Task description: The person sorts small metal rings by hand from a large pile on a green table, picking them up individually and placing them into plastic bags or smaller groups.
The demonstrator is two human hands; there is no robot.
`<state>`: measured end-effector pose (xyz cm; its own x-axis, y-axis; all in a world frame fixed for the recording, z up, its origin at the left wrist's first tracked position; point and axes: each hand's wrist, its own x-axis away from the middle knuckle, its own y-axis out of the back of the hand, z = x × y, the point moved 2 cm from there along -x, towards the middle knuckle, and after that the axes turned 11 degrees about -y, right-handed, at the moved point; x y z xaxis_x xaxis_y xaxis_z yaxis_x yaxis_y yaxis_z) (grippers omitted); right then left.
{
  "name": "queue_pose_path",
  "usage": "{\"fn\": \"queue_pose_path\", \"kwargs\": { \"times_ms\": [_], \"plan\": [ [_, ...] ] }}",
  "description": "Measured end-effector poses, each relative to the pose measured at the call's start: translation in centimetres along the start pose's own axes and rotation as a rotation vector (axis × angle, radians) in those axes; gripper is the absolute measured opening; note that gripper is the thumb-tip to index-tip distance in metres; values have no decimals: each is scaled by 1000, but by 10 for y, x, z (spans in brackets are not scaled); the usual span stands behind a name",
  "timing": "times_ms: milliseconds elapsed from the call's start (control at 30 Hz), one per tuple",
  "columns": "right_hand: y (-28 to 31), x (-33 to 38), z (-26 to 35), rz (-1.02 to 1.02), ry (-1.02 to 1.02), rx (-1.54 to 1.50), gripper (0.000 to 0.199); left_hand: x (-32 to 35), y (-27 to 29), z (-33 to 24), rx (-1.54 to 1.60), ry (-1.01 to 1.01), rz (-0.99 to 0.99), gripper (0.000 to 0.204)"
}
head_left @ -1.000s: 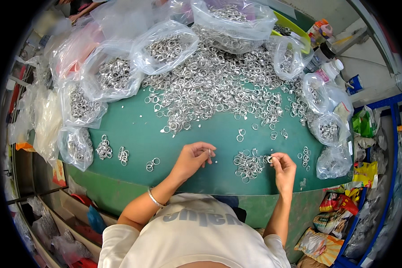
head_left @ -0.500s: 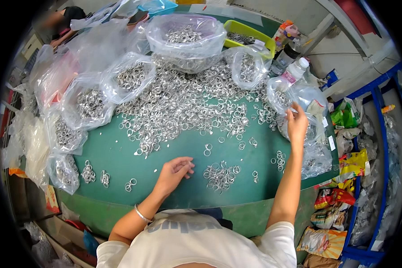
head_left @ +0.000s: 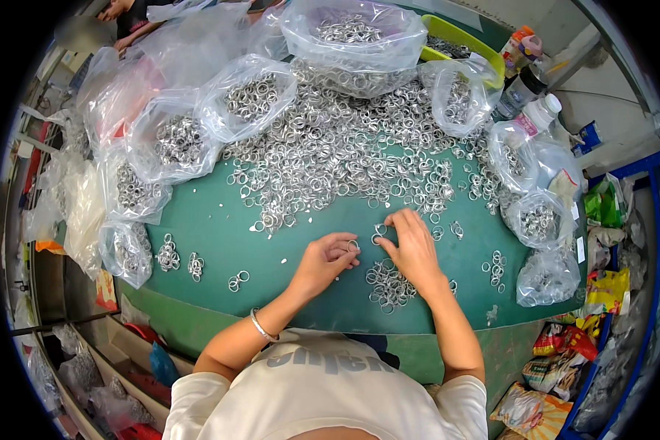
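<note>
My left hand (head_left: 326,261) is closed above the green table near its front edge, a silver ring (head_left: 353,246) pinched at its fingertips. Just to its right, my right hand (head_left: 413,251) reaches over the table, thumb and forefinger apart on either side of a pair of silver rings (head_left: 378,235). Those rings seem to rest on the tabletop. A small pile of rings (head_left: 390,285) lies below the right hand, partly covered by its wrist. Beyond both hands spreads a large heap of loose rings (head_left: 337,158).
Plastic bags of rings (head_left: 174,139) line the left side; more bags (head_left: 539,220) line the right. A large bag-lined basin (head_left: 352,44) and a green tray (head_left: 447,40) stand behind the heap. Bottles (head_left: 539,114) stand at back right. Small ring clusters (head_left: 167,253) lie left.
My right hand has come from the bags on the right to the rings beside my left hand. A ring now shows in my left fingertips. The whole view has shifted.
</note>
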<state>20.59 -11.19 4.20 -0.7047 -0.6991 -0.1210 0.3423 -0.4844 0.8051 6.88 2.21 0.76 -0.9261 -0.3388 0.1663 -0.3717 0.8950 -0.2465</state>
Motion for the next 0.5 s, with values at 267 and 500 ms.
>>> {"fn": "queue_pose_path", "kwargs": {
  "times_ms": [267, 500],
  "plan": [
    [11, 14, -21, -28, -144, -11, 15, -1, -2, 3, -296, -90, 20, 29],
    [-13, 12, 8, -41, -118, 135, 11, -7, -10, 1, -90, 0, 34, 31]
  ]
}}
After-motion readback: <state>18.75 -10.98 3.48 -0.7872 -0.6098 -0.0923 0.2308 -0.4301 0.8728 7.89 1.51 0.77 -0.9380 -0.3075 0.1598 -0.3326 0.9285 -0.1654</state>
